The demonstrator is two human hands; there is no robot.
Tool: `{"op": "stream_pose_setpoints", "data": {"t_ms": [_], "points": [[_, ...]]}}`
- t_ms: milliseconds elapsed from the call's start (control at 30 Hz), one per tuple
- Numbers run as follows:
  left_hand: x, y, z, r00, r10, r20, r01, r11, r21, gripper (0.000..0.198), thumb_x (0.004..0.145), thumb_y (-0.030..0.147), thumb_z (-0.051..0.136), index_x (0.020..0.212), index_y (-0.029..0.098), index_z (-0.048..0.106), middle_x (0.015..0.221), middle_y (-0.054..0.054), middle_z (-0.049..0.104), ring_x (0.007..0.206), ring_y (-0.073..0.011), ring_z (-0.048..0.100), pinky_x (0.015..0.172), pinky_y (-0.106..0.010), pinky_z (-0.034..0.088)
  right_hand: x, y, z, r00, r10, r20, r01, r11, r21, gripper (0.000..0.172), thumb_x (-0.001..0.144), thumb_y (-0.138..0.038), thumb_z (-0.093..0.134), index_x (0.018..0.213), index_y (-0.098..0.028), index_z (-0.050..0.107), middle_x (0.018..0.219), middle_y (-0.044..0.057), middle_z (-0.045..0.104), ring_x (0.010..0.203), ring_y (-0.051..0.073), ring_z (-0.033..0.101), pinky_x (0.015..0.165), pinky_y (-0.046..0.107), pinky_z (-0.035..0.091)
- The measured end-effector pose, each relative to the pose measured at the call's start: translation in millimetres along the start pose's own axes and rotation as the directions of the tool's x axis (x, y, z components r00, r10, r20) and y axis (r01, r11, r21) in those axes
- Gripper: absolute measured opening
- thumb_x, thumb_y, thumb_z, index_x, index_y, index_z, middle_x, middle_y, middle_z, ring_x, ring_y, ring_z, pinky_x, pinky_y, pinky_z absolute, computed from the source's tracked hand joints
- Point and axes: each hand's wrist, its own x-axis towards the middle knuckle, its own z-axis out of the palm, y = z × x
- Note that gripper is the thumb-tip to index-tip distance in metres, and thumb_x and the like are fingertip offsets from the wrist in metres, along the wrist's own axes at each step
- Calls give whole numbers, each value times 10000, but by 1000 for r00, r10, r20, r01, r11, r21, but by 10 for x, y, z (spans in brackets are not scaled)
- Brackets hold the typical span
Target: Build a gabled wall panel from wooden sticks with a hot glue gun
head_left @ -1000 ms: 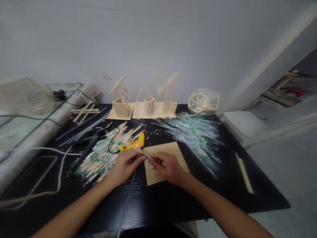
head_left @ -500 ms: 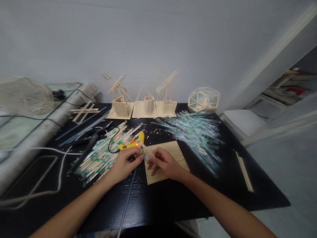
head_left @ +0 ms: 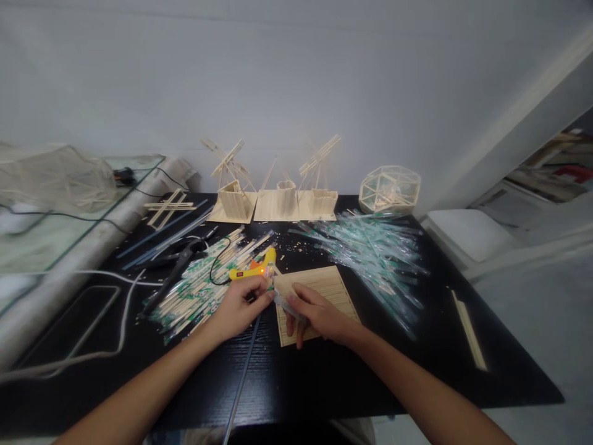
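A clear plastic wrapper (head_left: pixel 283 302) with a bit of green stretches between my two hands. My left hand (head_left: pixel 243 304) is closed, thumb and forefinger pinching its left end. My right hand (head_left: pixel 322 312) grips the other end between thumb and fingers, with its lower fingers hanging down. Whether a stick is inside the wrapper, I cannot tell. Beneath my right hand lies a square panel of pale wooden sticks (head_left: pixel 340 296). Just beyond my left hand rests a yellow glue gun (head_left: pixel 243 274) with an orange trigger and a lit light.
Wrapped chopsticks (head_left: pixel 194 296) are heaped on the left, and wrappers (head_left: pixel 380 253) on the right. Stick models (head_left: pixel 234 201) and a stick dome frame (head_left: pixel 390 188) stand at the back. A few bare sticks (head_left: pixel 470 330) lie far right. A glue stick (head_left: pixel 243 377) lies near the front edge.
My right hand has shifted slightly right and down, and more of the wrapper shows between my hands. The whole view has drifted a little, with things sitting further right.
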Motion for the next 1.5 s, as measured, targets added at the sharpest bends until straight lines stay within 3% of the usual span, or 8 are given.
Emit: {"op": "stream_pose_setpoints", "data": {"t_ms": [400,767,867,967,1000,1233,1400,1500], "points": [[13,-9,-14,999,36,-13,-36,999,26,349,953,360,581,663,194,479,631,49,450,613,-114,421,591,-227,349,66,17,33,990,-63,-130,79,989,123,561,797,-693,777,852,-215,486,672,-36,658,557,134,660,541,286,625],[6,12,-7,996,64,-65,-62,997,46,352,941,352,587,643,194,486,612,47,459,591,-113,430,572,-230,348,51,-24,78,971,-96,-221,123,986,110,540,781,-681,798,767,-192,569,710,-5,662,630,144,657,599,311,637],[-5,23,-47,991,67,-113,-61,997,52,336,928,353,587,641,194,515,607,38,498,589,-118,461,583,-238,371,63,-83,-39,914,-132,-385,195,972,128,546,764,-695,802,758,-201,568,682,-29,623,584,125,615,546,283,604],[-12,26,-115,979,52,-197,-42,998,55,317,931,347,575,654,195,541,602,36,523,575,-120,476,586,-244,382,77,-148,-244,770,-167,-616,340,924,175,552,699,-659,868,795,-224,542,646,-62,588,581,121,582,567,294,610],[-12,26,-136,974,47,-222,-35,998,56,313,931,346,575,658,196,550,597,37,525,568,-120,476,582,-245,383,79,-166,-304,745,-165,-646,375,905,201,564,678,-649,885,804,-231,528,637,-70,581,577,121,572,576,305,614],[-6,58,-151,948,37,-316,-21,998,55,300,889,342,609,627,202,564,573,35,553,549,-124,484,563,-246,384,53,-254,-331,796,-184,-577,409,866,288,448,795,-565,824,865,-243,519,546,-102,462,467,83,411,433,199,370],[-10,84,-102,934,21,-356,-10,999,33,290,859,332,633,609,208,553,555,44,515,543,-125,465,554,-248,381,34,-297,-307,761,-222,-609,439,868,233,412,833,-569,771,885,-246,521,536,-111,412,447,70,349,433,187,286],[6,42,-155,906,-12,-423,13,1000,0,291,851,349,632,611,213,537,560,46,486,542,-129,445,540,-253,373,44,-276,-392,700,-269,-661,442,891,105,427,847,-619,722,867,-244,519,524,-119,366,425,62,287,421,189,233]]}}
